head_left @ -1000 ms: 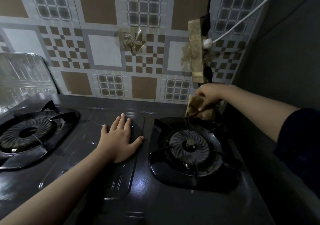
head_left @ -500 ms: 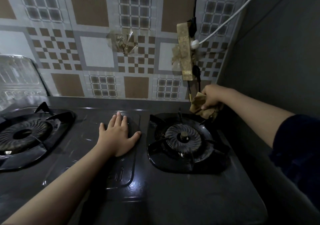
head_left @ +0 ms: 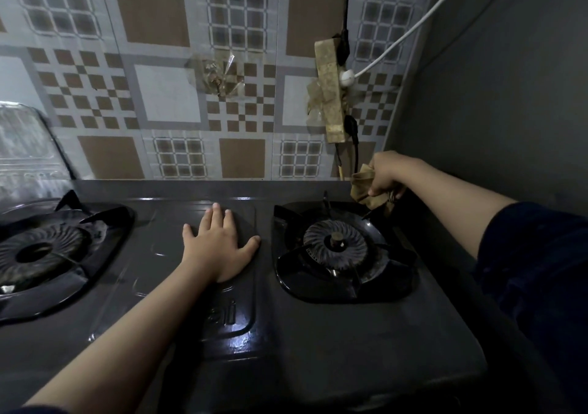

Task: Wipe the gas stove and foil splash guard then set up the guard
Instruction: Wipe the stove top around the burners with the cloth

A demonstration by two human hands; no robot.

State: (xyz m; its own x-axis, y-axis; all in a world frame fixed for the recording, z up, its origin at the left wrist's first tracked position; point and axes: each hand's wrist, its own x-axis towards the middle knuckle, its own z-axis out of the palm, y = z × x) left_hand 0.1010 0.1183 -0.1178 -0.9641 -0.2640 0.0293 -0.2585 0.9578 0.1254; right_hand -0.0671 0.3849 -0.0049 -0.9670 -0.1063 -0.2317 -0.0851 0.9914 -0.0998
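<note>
Stove [head_left: 318, 343] fills the lower part of the view, a dark two-burner gas cooker set against a patterned tile wall [head_left: 165, 95]. Its left burner [head_left: 41, 251] sits at the left edge of the view and its right burner [head_left: 335, 249] lies right of centre, each ringed by a black pan support. The left hand [head_left: 219, 248] rests flat on the raised centre panel between the two burners, fingers straight and together, thumb spread toward the right burner. The right hand [head_left: 386, 171] is at the far right corner of the stove, just behind the right burner, with its fingers curled around a crumpled brownish cloth [head_left: 366, 191]; the cloth hangs below the fist and reaches the stove's back corner, though whether it presses on the surface cannot be told. The foil splash guard [head_left: 25, 149] stands at the far left, leaning against the tile wall behind the left burner, well apart from both hands. On the wall above the right hand hangs a yellowed power strip [head_left: 331, 95] with a white cable [head_left: 413, 31] and a black cable [head_left: 346, 6] plugged in. A grey side wall [head_left: 509, 95] closes the right side.
</note>
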